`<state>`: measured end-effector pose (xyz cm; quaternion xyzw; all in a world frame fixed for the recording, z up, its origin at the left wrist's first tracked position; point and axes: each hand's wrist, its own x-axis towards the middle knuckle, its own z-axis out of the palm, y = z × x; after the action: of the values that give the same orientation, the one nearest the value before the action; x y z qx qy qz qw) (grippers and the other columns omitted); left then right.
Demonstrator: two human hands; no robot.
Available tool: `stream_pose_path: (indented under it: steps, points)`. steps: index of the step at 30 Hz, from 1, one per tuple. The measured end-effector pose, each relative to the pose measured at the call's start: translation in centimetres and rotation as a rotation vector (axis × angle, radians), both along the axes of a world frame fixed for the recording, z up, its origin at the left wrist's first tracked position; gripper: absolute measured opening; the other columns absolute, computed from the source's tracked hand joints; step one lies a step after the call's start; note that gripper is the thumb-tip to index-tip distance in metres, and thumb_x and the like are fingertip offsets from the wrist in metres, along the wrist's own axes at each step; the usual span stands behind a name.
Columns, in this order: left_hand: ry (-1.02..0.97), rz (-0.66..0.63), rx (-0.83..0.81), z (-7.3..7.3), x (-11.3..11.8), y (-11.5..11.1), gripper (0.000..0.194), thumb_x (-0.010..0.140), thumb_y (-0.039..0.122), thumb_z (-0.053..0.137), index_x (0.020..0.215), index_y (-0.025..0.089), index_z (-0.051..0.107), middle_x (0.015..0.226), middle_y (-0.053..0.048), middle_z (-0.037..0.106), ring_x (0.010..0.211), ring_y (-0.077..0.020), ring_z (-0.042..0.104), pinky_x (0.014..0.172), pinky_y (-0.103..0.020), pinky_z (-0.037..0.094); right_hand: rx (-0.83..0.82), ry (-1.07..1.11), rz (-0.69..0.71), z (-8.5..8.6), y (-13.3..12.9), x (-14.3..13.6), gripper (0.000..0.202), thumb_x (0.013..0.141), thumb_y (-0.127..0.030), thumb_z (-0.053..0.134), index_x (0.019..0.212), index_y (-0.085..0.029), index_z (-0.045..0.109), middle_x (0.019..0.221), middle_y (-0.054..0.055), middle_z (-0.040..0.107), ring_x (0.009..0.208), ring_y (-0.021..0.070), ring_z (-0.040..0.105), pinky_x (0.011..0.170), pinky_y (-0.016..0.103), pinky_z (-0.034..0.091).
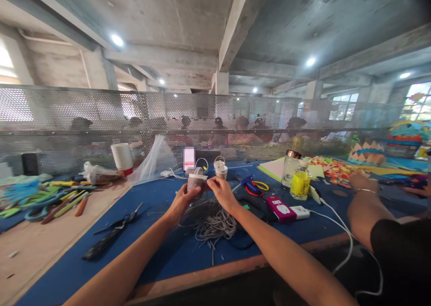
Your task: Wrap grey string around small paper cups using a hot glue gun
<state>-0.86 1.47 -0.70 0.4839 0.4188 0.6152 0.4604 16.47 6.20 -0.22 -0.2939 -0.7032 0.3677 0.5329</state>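
Observation:
My left hand (182,205) is wrapped round a small cup (196,181) with a white rim, its side covered in grey cord. At the cup's right side, the fingers of my right hand (221,193) are pinched together close to the rim; what they grip is too small to make out. Beneath both hands lies a loose heap of grey cord (215,225) on the blue table mat (168,256). Just beyond my right hand stands a white cup with a handle (221,169).
Black scissors (124,223) lie left; blue-and-red pliers (252,185) lie right. A magenta box (281,208), a yellow bottle (301,182) and a glass jar (290,169) stand beyond. Stacked paper cups (121,158) are back left. A co-worker's arm (363,203) reaches in at right.

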Motion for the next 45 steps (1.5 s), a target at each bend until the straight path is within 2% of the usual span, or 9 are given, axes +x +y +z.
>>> stream_pose_path:
  steps: [3,12,21,25,29,32,38,41,45]
  points:
    - [-0.024,-0.016,-0.006,-0.1,-0.1,0.1,0.057,0.067,0.045,0.088,0.111,0.014,0.068,0.106,-0.012,0.073,0.098,-0.0268,0.068,0.089,-0.040,0.052,0.009,-0.029,-0.008,0.1,-0.3,0.1,0.028,0.094,-0.046,0.062,0.088,-0.019,0.070,0.087,0.003,0.076,0.085,0.0194,0.071,0.083,0.029,0.054]
    - [-0.072,-0.047,-0.026,0.0,0.0,0.0,0.054,0.072,0.048,0.086,0.112,0.015,0.070,0.108,-0.012,0.074,0.097,-0.0251,0.069,0.088,-0.038,0.054,0.116,-0.084,-0.049,0.2,-0.8,-0.2,0.010,0.088,-0.030,0.068,0.087,-0.020,0.070,0.088,0.002,0.073,0.085,0.0181,0.069,0.085,0.029,0.055]
    - [-0.193,-0.067,-0.002,0.4,0.0,0.0,0.038,0.071,0.037,0.086,0.100,0.017,0.073,0.096,-0.008,0.074,0.093,-0.0234,0.068,0.090,-0.038,0.056,0.282,-0.142,-0.035,0.5,-1.4,0.1,0.023,0.097,-0.033,0.062,0.078,-0.021,0.069,0.087,0.003,0.069,0.088,0.0183,0.067,0.089,0.029,0.051]
    - [-0.224,-0.098,-0.031,0.1,-0.4,0.2,0.032,0.076,0.036,0.082,0.100,0.017,0.073,0.097,-0.007,0.074,0.096,-0.0229,0.069,0.095,-0.039,0.056,0.309,-0.209,-0.132,0.3,-0.7,0.3,0.025,0.098,-0.031,0.062,0.076,-0.021,0.066,0.087,0.004,0.068,0.087,0.0188,0.066,0.089,0.030,0.050]
    - [-0.269,-0.125,-0.041,-0.1,-0.7,0.2,0.030,0.080,0.034,0.077,0.106,0.019,0.073,0.102,-0.007,0.075,0.100,-0.0237,0.070,0.098,-0.040,0.056,0.374,-0.336,-0.260,0.2,0.1,0.8,0.008,0.097,-0.025,0.063,0.093,-0.021,0.068,0.098,0.006,0.070,0.094,0.0205,0.066,0.090,0.031,0.050]
    - [-0.268,-0.110,-0.061,0.3,-0.7,-0.1,0.029,0.080,0.032,0.074,0.107,0.019,0.074,0.103,-0.008,0.076,0.099,-0.0247,0.072,0.096,-0.040,0.058,0.392,-0.505,-0.401,1.1,1.0,2.1,0.010,0.098,-0.025,0.063,0.105,-0.021,0.069,0.109,0.010,0.070,0.102,0.0230,0.067,0.093,0.033,0.050]
    - [-0.299,-0.178,-0.075,1.0,-0.4,-0.7,0.033,0.081,0.025,0.072,0.111,0.014,0.074,0.111,-0.012,0.078,0.104,-0.0257,0.073,0.094,-0.036,0.058,0.085,-1.130,-0.733,2.8,3.6,7.7,0.041,0.101,-0.035,0.059,0.135,-0.012,0.061,0.136,0.022,0.063,0.129,0.0334,0.060,0.105,0.045,0.047]
    - [-0.297,-0.216,-0.062,0.9,-0.5,-0.7,0.031,0.082,0.024,0.073,0.111,0.015,0.075,0.112,-0.011,0.079,0.102,-0.0253,0.073,0.093,-0.036,0.057,-0.044,-1.205,-0.779,2.2,4.4,10.3,0.048,0.099,-0.032,0.062,0.137,-0.003,0.061,0.138,0.030,0.061,0.131,0.0386,0.059,0.105,0.049,0.048]
    - [-0.283,-0.257,-0.054,0.7,-0.6,-0.7,0.032,0.083,0.024,0.073,0.113,0.013,0.076,0.116,-0.013,0.078,0.104,-0.0265,0.072,0.093,-0.036,0.056,-0.154,-1.261,-0.783,1.0,5.0,12.1,0.051,0.096,-0.035,0.068,0.136,-0.004,0.065,0.138,0.031,0.062,0.130,0.0403,0.061,0.102,0.050,0.051]
